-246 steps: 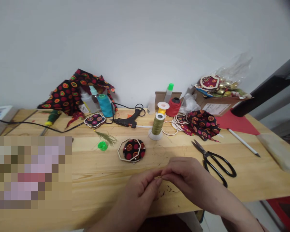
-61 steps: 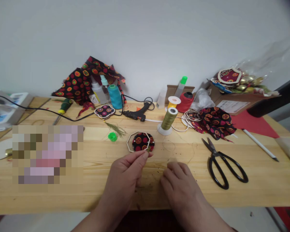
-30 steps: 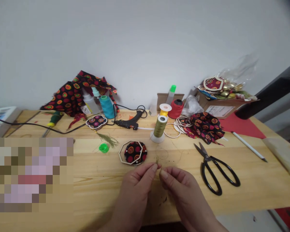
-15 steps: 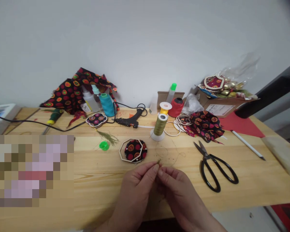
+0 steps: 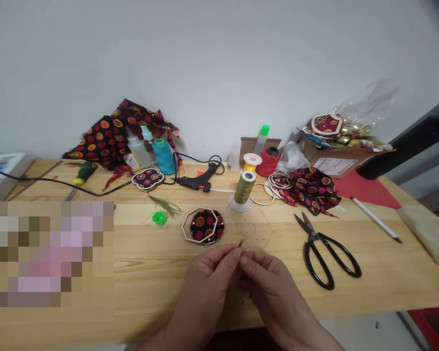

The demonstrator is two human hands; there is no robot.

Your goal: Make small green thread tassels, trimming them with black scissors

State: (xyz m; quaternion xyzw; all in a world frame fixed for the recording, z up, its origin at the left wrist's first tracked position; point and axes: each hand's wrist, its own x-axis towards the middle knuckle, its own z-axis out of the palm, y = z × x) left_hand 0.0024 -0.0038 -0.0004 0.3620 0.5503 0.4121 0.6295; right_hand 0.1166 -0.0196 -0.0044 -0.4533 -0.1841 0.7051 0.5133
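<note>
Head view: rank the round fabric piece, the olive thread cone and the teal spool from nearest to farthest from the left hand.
From the left hand:
1. Round fabric piece, just beyond the fingertips.
2. Olive thread cone, farther back, to the right.
3. Teal spool, far back left, near the wall.

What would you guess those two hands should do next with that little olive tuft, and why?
Probably wind the loose thread around the tuft. The left hand and right hand pinch it together, its tip sticking up, and the thread trails toward the olive spool.
</note>
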